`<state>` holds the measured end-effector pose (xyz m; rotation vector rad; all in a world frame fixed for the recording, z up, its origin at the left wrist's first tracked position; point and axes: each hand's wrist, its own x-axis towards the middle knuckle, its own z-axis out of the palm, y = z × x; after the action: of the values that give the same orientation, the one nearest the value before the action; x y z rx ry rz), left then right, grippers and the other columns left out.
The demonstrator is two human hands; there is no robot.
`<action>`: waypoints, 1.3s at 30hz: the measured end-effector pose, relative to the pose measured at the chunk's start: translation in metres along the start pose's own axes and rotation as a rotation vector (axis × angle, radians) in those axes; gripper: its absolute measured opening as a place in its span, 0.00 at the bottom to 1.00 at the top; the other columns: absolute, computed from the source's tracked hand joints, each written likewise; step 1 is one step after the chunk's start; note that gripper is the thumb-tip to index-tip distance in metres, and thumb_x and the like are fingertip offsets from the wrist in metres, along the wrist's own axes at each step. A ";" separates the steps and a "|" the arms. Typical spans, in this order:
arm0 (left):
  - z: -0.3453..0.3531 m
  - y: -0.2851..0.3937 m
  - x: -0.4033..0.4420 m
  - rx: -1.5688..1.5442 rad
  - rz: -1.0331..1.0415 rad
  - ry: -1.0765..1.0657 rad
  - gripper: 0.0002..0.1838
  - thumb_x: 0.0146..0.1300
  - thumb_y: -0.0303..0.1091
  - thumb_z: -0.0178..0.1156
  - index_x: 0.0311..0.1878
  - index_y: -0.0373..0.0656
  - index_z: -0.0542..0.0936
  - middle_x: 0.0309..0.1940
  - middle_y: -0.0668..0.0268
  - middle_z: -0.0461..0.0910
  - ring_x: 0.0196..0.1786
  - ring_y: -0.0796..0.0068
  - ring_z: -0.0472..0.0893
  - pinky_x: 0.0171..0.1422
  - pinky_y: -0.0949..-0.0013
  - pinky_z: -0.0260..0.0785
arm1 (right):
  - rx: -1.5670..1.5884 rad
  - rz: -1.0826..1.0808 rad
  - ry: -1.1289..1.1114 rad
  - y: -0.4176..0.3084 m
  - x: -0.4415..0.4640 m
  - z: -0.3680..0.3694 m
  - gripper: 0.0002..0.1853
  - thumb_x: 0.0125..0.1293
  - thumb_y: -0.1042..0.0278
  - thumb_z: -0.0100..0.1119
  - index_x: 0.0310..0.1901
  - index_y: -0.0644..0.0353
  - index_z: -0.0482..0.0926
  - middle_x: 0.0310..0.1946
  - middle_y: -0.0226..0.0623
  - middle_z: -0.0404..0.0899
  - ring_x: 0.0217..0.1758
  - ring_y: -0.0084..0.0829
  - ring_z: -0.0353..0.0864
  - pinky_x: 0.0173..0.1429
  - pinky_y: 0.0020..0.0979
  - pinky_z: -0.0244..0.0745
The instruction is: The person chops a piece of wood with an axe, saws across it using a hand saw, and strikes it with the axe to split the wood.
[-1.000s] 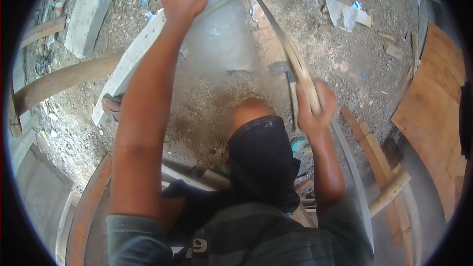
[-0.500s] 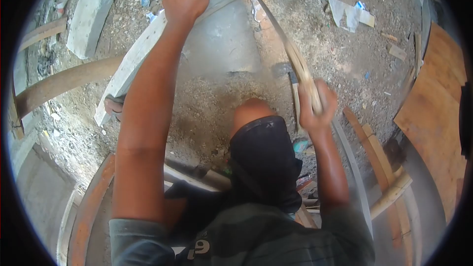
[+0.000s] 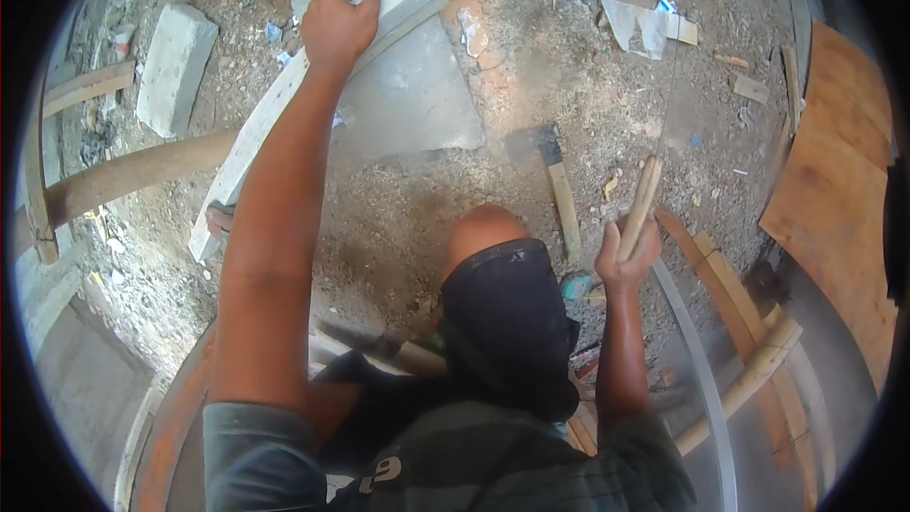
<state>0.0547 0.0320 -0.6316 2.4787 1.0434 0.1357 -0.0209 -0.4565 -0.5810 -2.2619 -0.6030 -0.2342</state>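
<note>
My left hand point(image 3: 339, 30) is closed over a long, whitish wooden plank point(image 3: 270, 114), its thumb stretched along the top. A dark, narrow cut line crosses the plank to the right of that hand. On the right, my right hand point(image 3: 627, 251) grips the wooden handle of a handsaw point(image 3: 646, 192). The saw's thin blade is seen edge-on, pointing away from me and apart from the plank. Toes point(image 3: 219, 219) show beside the plank's near end, partly hidden by my left arm.
A wooden-handled tool with a dark head point(image 3: 563, 199) lies on the dirt, near a teal object point(image 3: 574, 286). A concrete block point(image 3: 177, 71) lies at left, a grey slab point(image 3: 417, 100) under the plank. Brown plywood point(image 3: 839, 199) and timber strips point(image 3: 730, 303) are at right.
The saw has left the plank and swung right and towards me with my right hand, uncovering the cut line. My left hand stays on the plank; the view has shifted slightly.
</note>
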 end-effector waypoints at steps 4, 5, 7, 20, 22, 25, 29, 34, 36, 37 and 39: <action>-0.001 0.001 0.000 0.007 -0.008 0.012 0.34 0.71 0.69 0.55 0.55 0.49 0.93 0.46 0.44 0.90 0.53 0.42 0.89 0.63 0.50 0.80 | -0.511 0.158 -0.283 0.064 -0.028 0.028 0.35 0.66 0.53 0.75 0.64 0.74 0.75 0.49 0.60 0.80 0.54 0.59 0.81 0.63 0.51 0.77; -0.003 0.003 0.000 0.001 -0.002 0.022 0.34 0.71 0.69 0.55 0.55 0.49 0.93 0.46 0.44 0.90 0.53 0.42 0.89 0.63 0.50 0.80 | -0.484 0.187 -0.274 0.066 -0.041 0.038 0.34 0.65 0.55 0.77 0.64 0.70 0.75 0.52 0.61 0.78 0.58 0.58 0.80 0.65 0.49 0.77; -0.006 0.006 -0.001 0.020 -0.029 -0.026 0.34 0.72 0.69 0.55 0.55 0.49 0.93 0.46 0.45 0.90 0.54 0.42 0.89 0.63 0.50 0.80 | -0.466 0.348 -0.417 0.052 -0.057 0.053 0.33 0.66 0.56 0.76 0.65 0.65 0.74 0.54 0.61 0.78 0.60 0.59 0.80 0.66 0.49 0.77; -0.005 -0.001 -0.001 -0.071 -0.037 -0.011 0.31 0.73 0.66 0.56 0.55 0.50 0.93 0.44 0.41 0.89 0.52 0.39 0.88 0.63 0.47 0.79 | 0.436 0.852 -0.366 -0.088 0.163 0.008 0.14 0.82 0.58 0.56 0.54 0.61 0.75 0.26 0.25 0.76 0.20 0.19 0.72 0.23 0.25 0.71; -0.005 -0.002 -0.001 -0.086 -0.033 -0.019 0.31 0.74 0.66 0.55 0.55 0.50 0.93 0.44 0.41 0.89 0.53 0.39 0.88 0.64 0.47 0.79 | 0.923 0.189 -0.164 -0.135 0.255 -0.041 0.21 0.85 0.49 0.51 0.53 0.64 0.75 0.26 0.33 0.74 0.23 0.24 0.78 0.32 0.25 0.77; -0.002 -0.003 -0.001 -0.084 -0.049 -0.001 0.31 0.74 0.66 0.54 0.56 0.50 0.92 0.45 0.42 0.90 0.53 0.40 0.88 0.64 0.47 0.79 | 1.156 -0.437 -0.096 -0.225 0.371 -0.108 0.18 0.75 0.52 0.62 0.29 0.47 0.67 0.21 0.18 0.62 0.23 0.18 0.66 0.32 0.21 0.71; -0.007 -0.002 0.003 -0.098 -0.061 0.003 0.30 0.74 0.62 0.56 0.55 0.48 0.93 0.45 0.44 0.90 0.52 0.42 0.89 0.63 0.48 0.80 | 1.022 0.016 0.019 -0.119 0.302 0.004 0.14 0.79 0.56 0.56 0.42 0.58 0.80 0.26 0.31 0.76 0.26 0.27 0.75 0.35 0.34 0.77; -0.006 -0.003 -0.001 -0.086 -0.012 -0.033 0.28 0.76 0.59 0.54 0.52 0.48 0.93 0.43 0.44 0.90 0.51 0.42 0.89 0.61 0.47 0.80 | 0.038 1.048 -0.872 -0.003 0.111 0.094 0.11 0.75 0.62 0.64 0.40 0.62 0.83 0.24 0.30 0.78 0.20 0.25 0.74 0.27 0.30 0.72; -0.011 -0.012 -0.003 -0.061 -0.043 -0.034 0.28 0.76 0.59 0.54 0.52 0.47 0.93 0.43 0.44 0.90 0.50 0.41 0.89 0.61 0.47 0.81 | 0.421 1.241 -0.712 -0.015 0.090 0.064 0.10 0.74 0.64 0.66 0.44 0.63 0.82 0.26 0.31 0.80 0.22 0.23 0.77 0.27 0.30 0.72; -0.009 -0.002 -0.005 -0.049 -0.026 -0.044 0.28 0.76 0.59 0.53 0.52 0.47 0.93 0.42 0.43 0.90 0.50 0.40 0.89 0.61 0.47 0.81 | 0.423 1.257 -0.694 -0.012 0.082 0.060 0.10 0.74 0.64 0.66 0.44 0.63 0.82 0.26 0.31 0.80 0.22 0.23 0.77 0.27 0.30 0.72; -0.003 0.000 -0.005 -0.063 0.020 0.004 0.28 0.76 0.59 0.53 0.52 0.46 0.93 0.41 0.42 0.89 0.49 0.39 0.89 0.60 0.46 0.80 | 0.277 1.038 -0.580 0.002 0.070 0.057 0.14 0.71 0.63 0.70 0.49 0.64 0.81 0.31 0.42 0.86 0.28 0.37 0.86 0.34 0.38 0.79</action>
<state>0.0505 0.0294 -0.6287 2.4336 1.0000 0.1770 0.0400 -0.3912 -0.5974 -2.0586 0.3078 0.9679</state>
